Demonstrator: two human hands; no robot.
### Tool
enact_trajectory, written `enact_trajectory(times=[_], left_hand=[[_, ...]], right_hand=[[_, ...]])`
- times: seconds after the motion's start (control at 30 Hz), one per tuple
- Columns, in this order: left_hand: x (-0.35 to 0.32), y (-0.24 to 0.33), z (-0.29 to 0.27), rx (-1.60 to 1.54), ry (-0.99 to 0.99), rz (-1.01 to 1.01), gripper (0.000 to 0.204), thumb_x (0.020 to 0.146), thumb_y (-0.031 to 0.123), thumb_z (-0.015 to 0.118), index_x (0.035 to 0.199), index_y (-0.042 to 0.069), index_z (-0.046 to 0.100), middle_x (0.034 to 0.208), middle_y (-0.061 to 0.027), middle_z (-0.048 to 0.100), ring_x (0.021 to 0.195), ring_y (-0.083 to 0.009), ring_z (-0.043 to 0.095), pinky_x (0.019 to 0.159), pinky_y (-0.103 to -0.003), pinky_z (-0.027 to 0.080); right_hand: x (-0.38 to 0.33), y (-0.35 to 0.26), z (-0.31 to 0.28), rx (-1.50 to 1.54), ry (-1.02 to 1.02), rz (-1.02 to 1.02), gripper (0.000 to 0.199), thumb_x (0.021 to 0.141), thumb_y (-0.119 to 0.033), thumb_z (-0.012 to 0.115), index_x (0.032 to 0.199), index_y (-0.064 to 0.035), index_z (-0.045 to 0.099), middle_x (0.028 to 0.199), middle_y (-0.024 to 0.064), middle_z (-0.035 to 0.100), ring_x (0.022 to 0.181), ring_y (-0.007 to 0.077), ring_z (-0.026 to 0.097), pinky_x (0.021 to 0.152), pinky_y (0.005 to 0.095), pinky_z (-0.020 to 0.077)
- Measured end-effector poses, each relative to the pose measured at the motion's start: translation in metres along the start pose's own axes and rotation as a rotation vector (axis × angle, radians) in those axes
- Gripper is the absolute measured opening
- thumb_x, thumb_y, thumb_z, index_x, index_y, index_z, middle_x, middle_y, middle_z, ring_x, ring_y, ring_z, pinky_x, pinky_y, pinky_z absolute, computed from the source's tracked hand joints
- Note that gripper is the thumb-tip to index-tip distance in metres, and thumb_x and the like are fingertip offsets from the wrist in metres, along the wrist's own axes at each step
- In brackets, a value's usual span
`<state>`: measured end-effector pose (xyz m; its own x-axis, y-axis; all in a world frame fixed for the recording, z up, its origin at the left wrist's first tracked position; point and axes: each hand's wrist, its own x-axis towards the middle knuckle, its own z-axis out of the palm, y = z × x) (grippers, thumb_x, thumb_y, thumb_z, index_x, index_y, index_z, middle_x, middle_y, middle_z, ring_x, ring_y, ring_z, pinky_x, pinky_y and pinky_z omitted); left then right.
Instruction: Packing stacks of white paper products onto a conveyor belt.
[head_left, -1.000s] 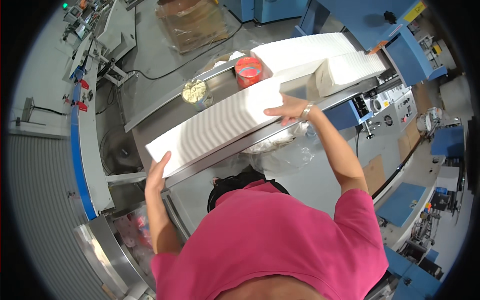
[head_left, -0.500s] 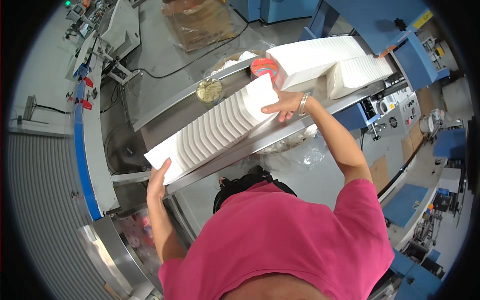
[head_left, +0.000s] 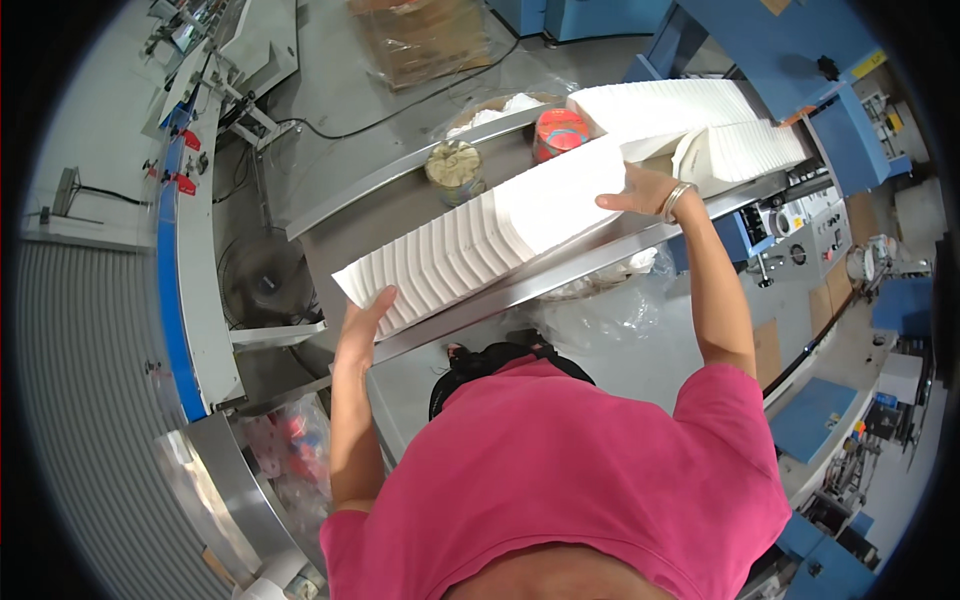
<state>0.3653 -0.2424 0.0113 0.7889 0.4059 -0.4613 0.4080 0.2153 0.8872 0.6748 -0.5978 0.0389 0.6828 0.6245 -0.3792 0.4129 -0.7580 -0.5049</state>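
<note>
A long row of white folded paper sheets (head_left: 450, 258), stacked on edge like tissues, lies slantwise over a metal trough (head_left: 350, 225). My left hand (head_left: 366, 318) is closed round its near left end, thumb on top. At its right end my right hand (head_left: 648, 192) grips it, with the thumb lying over the paper and the other fingers mostly hidden. Beyond the row, in the trough, stand a tub with a pale, wrinkled top (head_left: 455, 165) and a red-topped tin (head_left: 560, 132). More white paper stacks (head_left: 665, 108) rest at the right end of the trough.
A blue machine (head_left: 770, 55) stands at the trough's right end. Plastic bags with white scraps (head_left: 600, 280) lie under the near rail. On the left is a machine bed with a blue edge (head_left: 175, 310). A black cable (head_left: 400, 118) crosses the floor, near a plastic-wrapped carton (head_left: 420, 45).
Both hands have moved right with the paper row, sliding it along the trough toward the other stacks. The whole view has shifted slightly too.
</note>
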Motion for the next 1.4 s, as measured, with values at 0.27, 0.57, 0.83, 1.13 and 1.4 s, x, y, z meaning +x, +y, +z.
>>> enact_trajectory(times=[0.27,0.57,0.83,1.13,1.4], left_hand=[[0.005,-0.018,-0.020,-0.029,0.001,0.014,0.072,0.083,0.020,0.069,0.140,-0.002,0.032,0.138,-0.0107,0.043,0.125,-0.0202,0.040,0.107,-0.031,0.027],[0.015,-0.019,-0.010,-0.058,-0.024,0.006,0.075,0.085,0.021,0.068,0.144,0.000,0.026,0.146,-0.0111,0.034,0.132,-0.0229,0.033,0.110,-0.032,0.020],[0.001,-0.007,-0.014,0.027,0.059,-0.023,0.077,0.084,0.025,0.069,0.144,0.000,0.027,0.145,-0.0123,0.035,0.133,-0.0241,0.032,0.110,-0.033,0.020],[0.001,0.000,-0.008,0.087,0.079,-0.064,0.077,0.087,0.025,0.066,0.145,0.000,0.023,0.147,-0.0105,0.031,0.134,-0.0228,0.030,0.111,-0.034,0.020],[0.006,-0.013,-0.020,0.015,0.041,-0.048,0.078,0.086,0.027,0.067,0.145,0.000,0.023,0.147,-0.0105,0.030,0.135,-0.0233,0.029,0.111,-0.034,0.020]], right_hand=[[0.068,-0.182,0.077,-0.213,0.595,-0.228,0.091,0.057,-0.056,0.078,0.125,-0.0048,0.047,0.111,0.0260,0.054,0.103,0.0378,0.055,0.084,0.0455,0.0442],[0.058,-0.177,0.050,0.226,0.434,-0.162,0.075,0.059,-0.034,0.075,0.119,-0.0008,0.045,0.111,0.0265,0.052,0.106,0.0404,0.054,0.087,0.0415,0.0490],[-0.106,-0.045,-0.045,-0.028,0.722,0.198,0.086,0.057,-0.035,0.073,0.132,-0.0047,0.043,0.115,0.0257,0.050,0.106,0.0402,0.054,0.092,0.0388,0.0458],[-0.063,0.061,-0.073,0.230,-0.281,0.228,0.087,0.053,-0.036,0.075,0.127,-0.0011,0.046,0.107,0.0172,0.061,0.097,0.0279,0.061,0.079,0.0347,0.0517],[-0.017,0.054,-0.068,0.309,-0.426,0.326,0.131,0.052,-0.049,0.078,0.150,-0.0140,-0.002,0.103,0.0150,0.061,0.084,0.0216,0.061,0.059,0.0324,0.0502]])
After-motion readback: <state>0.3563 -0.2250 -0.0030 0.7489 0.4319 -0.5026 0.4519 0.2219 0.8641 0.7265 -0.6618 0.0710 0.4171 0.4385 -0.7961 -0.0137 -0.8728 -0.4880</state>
